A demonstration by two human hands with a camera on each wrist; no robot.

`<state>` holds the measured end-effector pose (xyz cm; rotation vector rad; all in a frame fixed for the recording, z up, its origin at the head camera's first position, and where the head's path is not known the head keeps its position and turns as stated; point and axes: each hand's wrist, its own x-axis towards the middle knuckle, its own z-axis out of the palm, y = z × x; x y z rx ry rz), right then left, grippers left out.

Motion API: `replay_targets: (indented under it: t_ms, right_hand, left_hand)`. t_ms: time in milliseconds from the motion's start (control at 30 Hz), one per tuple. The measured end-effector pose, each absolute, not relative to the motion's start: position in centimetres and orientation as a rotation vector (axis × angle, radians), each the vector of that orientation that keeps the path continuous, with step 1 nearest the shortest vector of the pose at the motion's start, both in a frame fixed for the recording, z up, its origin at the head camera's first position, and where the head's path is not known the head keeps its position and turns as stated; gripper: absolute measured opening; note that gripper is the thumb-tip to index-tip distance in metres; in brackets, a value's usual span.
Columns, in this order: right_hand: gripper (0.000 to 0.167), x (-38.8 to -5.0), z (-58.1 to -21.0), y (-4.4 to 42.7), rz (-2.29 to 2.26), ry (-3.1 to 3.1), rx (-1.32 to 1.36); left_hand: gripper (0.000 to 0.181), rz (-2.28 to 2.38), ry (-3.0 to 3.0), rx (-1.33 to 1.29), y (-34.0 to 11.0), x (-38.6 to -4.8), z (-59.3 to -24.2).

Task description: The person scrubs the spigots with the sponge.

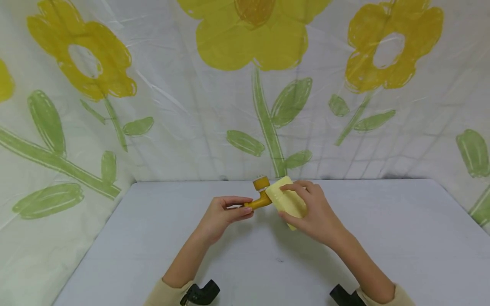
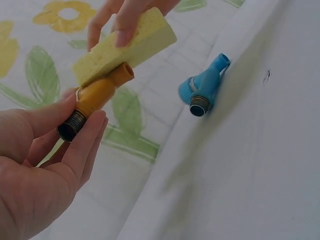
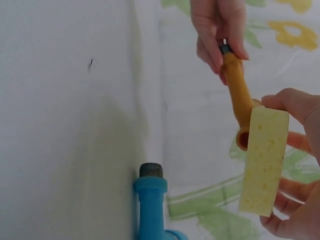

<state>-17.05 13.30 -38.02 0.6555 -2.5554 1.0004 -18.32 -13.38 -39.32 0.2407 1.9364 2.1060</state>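
Note:
My left hand (image 1: 222, 216) pinches a yellow-orange plastic tap (image 1: 262, 200) by its threaded inlet end, with fingers and thumb on either side. The tap is held above the white table, its round knob upward in the head view. My right hand (image 1: 319, 214) grips a pale yellow sponge (image 1: 284, 196) between thumb and fingers. In the left wrist view the sponge (image 2: 142, 42) lies against the body of the tap (image 2: 97, 95). The right wrist view shows the sponge (image 3: 265, 160) beside the tap's open spout (image 3: 243, 137).
A blue tap (image 2: 205, 87) with a dark threaded end is on the table, seen in both wrist views but not in the head view. Behind the white table (image 1: 153, 229) hangs a white sheet (image 1: 172, 127) painted with yellow flowers.

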Motion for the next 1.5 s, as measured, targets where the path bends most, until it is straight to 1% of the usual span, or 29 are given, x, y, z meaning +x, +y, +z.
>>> replay_targets:
  t_ms: [300,567,767,1000,1233,1500]
  right_hand:
    - [0.049,-16.5,-38.0,12.6,0.943,-2.516,0.711]
    - [0.051,-16.8,-37.8,12.9,0.917,-2.465,0.668]
    - [0.050,-16.7,-38.0,12.8,0.909,-2.456,0.745]
    - [0.052,-16.9,-37.6,13.0,0.909,-2.416,0.678]
    - [0.053,-16.8,-37.4,13.1,0.861,-2.429,0.760]
    - [0.053,-16.7,-37.1,13.4,0.824,-2.418,0.738]
  left_hand:
    - [0.036,2.148,1.904,0.253,-12.9,-18.3,-39.8]
    - [0.035,2.132,1.895,0.233,-12.6,-18.2,-39.6]
    - [0.035,2.122,1.897,0.277,-12.4,-18.1,-39.7]
    - [0.034,2.022,1.888,0.385,-12.0,-17.7,-39.8]
    - [0.034,2.022,1.918,0.345,-12.2,-17.7,-39.7]
    - [0.034,2.003,1.887,0.402,-12.0,-17.7,-39.8]
